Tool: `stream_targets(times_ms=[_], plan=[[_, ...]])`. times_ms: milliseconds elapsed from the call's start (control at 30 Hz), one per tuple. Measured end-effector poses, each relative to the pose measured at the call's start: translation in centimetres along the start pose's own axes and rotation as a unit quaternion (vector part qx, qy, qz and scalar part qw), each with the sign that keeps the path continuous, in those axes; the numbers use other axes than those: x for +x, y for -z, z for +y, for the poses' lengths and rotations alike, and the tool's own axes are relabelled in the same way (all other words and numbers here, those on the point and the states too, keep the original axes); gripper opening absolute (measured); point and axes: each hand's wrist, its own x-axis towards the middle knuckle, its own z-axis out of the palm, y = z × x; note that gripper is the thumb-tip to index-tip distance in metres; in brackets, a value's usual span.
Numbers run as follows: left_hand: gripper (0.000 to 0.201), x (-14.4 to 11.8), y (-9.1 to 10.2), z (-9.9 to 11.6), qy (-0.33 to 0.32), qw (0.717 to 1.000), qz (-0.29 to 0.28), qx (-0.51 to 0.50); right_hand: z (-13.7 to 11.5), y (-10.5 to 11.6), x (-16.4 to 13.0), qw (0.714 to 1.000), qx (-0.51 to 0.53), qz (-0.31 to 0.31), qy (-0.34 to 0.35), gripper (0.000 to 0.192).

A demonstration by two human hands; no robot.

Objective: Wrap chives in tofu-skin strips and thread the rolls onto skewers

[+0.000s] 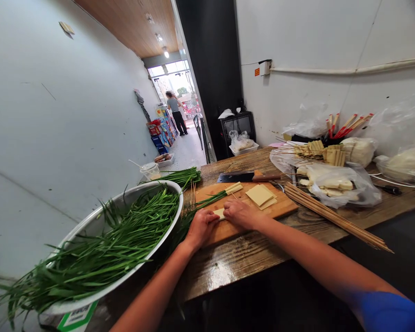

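Observation:
Both hands press on a pale rolled tofu sheet (pixel 220 214) on the wooden cutting board (pixel 280 206). My left hand (pixel 201 227) is closed around its left end, and the fingers of my right hand (pixel 241 215) pinch its right end. A thin skewer tip shows just above the right hand. Behind the hands lie finished-looking rolls (pixel 234 188) with green chives sticking out to the left. Square tofu sheets (pixel 261 195) are stacked on the board, to the right of the rolls. A cleaver (pixel 237 177) with a wooden handle rests along the board's far edge.
At left, a large metal basin (pixel 180 203) is heaped with chives (pixel 124 244). Bamboo skewers (pixel 335 216) overhang the table's front edge at right. Beyond them are bagged tofu pieces (pixel 328 180) and skewered rolls (pixel 334 155). A person (pixel 176 110) stands far off near the doorway.

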Motion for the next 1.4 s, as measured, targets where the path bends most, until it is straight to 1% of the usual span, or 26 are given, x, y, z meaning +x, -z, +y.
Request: stream_targets(times_ms=[133, 200, 267, 333, 467, 600, 767, 900, 1033, 1100, 1200, 1400], plan=[[0.011, 0.1, 0.3, 0.0, 0.024, 0.999, 0.009, -0.024, 0.8, -0.1, 0.5, 0.998, 0.043, -0.016, 0.037, 0.028], [0.012, 0.2, 0.4, -0.1, 0.014, 1.0, 0.003, -0.022, 1.0, 0.1, 0.6, 0.997, 0.059, -0.017, 0.041, 0.027], [0.015, 0.1, 0.4, 0.0, -0.011, 1.0, -0.012, 0.006, 1.1, 0.3, 0.6, 0.996, 0.073, -0.02, 0.042, 0.025], [0.019, -0.1, 0.3, 0.2, -0.032, 0.998, -0.016, 0.058, 1.2, 0.4, 0.6, 0.995, 0.084, -0.023, 0.041, 0.024], [0.019, -1.0, 0.0, 0.8, -0.045, 0.989, 0.007, 0.14, 1.2, 0.3, 0.5, 0.995, 0.086, -0.023, 0.04, 0.026], [0.02, -1.3, -0.1, 1.2, -0.054, 0.982, -0.006, 0.179, 1.2, 0.3, 0.3, 0.996, 0.066, -0.008, 0.055, 0.029], [0.022, -1.0, 0.4, 1.3, -0.031, 0.988, -0.018, 0.154, 1.0, 0.7, 0.0, 0.996, 0.044, 0.002, 0.08, 0.03], [0.024, -0.8, 0.7, 1.4, -0.027, 0.99, -0.022, 0.136, 1.0, 0.6, 0.0, 0.996, 0.03, -0.002, 0.082, 0.029], [0.024, -1.3, 0.6, 1.5, -0.003, 0.994, 0.015, 0.107, 1.7, 0.2, 0.5, 0.994, 0.06, -0.002, 0.096, 0.026], [0.024, -1.6, 0.5, 1.7, -0.007, 0.994, 0.027, 0.107, 2.0, 0.2, 0.9, 0.991, 0.071, -0.004, 0.116, 0.025], [0.024, -2.1, 0.5, 2.1, -0.018, 0.993, 0.021, 0.118, 2.4, 0.2, 1.2, 0.987, 0.095, -0.004, 0.13, 0.024], [0.027, -1.8, 0.7, 2.1, 0.012, 0.995, 0.014, 0.101, 3.2, -0.5, 1.6, 0.983, 0.137, -0.022, 0.122, 0.021]])
